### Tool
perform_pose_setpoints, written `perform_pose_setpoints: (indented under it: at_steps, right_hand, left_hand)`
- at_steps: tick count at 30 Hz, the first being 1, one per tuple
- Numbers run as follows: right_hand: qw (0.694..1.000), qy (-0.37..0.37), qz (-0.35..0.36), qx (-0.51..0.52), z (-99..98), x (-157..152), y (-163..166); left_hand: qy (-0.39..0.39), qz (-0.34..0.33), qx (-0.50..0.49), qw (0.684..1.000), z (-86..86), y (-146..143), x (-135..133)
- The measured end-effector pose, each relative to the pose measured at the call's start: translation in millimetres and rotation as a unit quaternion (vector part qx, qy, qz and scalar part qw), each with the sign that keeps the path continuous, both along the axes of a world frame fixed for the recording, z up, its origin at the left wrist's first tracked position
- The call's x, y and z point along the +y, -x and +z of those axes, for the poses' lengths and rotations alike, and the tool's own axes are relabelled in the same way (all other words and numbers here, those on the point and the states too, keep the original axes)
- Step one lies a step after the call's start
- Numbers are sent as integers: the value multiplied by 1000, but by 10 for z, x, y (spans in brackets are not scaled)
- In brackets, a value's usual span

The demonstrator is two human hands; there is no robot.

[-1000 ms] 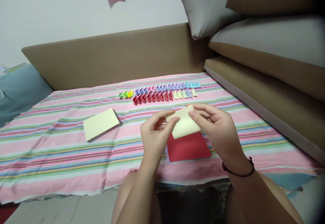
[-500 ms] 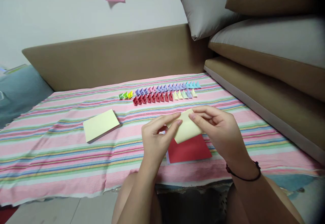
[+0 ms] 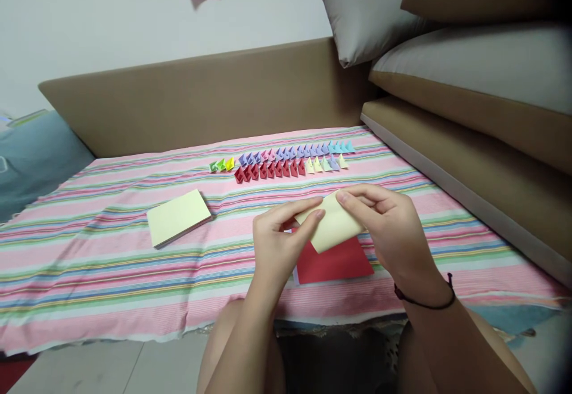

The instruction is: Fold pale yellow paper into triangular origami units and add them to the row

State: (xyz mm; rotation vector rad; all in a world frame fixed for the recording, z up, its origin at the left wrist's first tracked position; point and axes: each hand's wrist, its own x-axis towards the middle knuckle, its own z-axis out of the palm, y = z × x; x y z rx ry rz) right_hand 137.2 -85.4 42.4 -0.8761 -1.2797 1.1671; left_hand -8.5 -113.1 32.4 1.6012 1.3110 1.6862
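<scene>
A pale yellow sheet of paper (image 3: 337, 227), bent over on itself, is held up between my two hands. My left hand (image 3: 281, 233) pinches its left side between thumb and fingers. On the upper edge, my right hand (image 3: 379, 221) grips it with the thumb pressed on the near face. How the paper's far side lies is hidden. Below it, a red sheet of paper (image 3: 335, 266) rests on the striped cloth (image 3: 134, 281), with a pale lilac edge showing beneath at its left.
Rows of small folded paper boats (image 3: 270, 170) in several colours stand beyond my hands. A stack of pale yellow paper (image 3: 179, 218) lies to the left. Grey and brown cushions (image 3: 469, 66) are piled at the right, and a brown backrest (image 3: 205, 102) lines the wall.
My right thumb has slid slightly along the yellow paper's upper edge, and both hands have shifted a little to the right. The view has tilted slightly; nothing was let go.
</scene>
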Motion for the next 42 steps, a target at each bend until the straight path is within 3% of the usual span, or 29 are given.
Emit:
perform_pose_setpoints:
  at_steps: [4, 11, 18, 23, 27, 39, 42]
  right_hand:
    - [997, 44, 42, 43, -48, 64, -8]
    - [977, 108, 155, 97, -197, 77, 169]
    - [969, 150, 94, 171, -248, 8, 400]
    - [964, 151, 119, 186, -239, -25, 409]
    - [966, 135, 129, 178, -249, -32, 429]
    - [991, 87, 37, 100, -307, -32, 424]
    - [987, 96, 55, 113, -307, -5, 407]
  left_hand:
    - [39, 27, -69, 996, -14, -2, 36]
    - [15, 97, -185, 978, -64, 42, 124]
    - [-14, 129, -132, 983, -57, 25, 112]
    - [-43, 146, -130, 980, -41, 46, 102]
    - [-51, 155, -143, 976, -36, 71, 104]
    - [-41, 149, -163, 974, -42, 101, 122]
    - [-40, 136, -158, 977, -33, 109, 119]
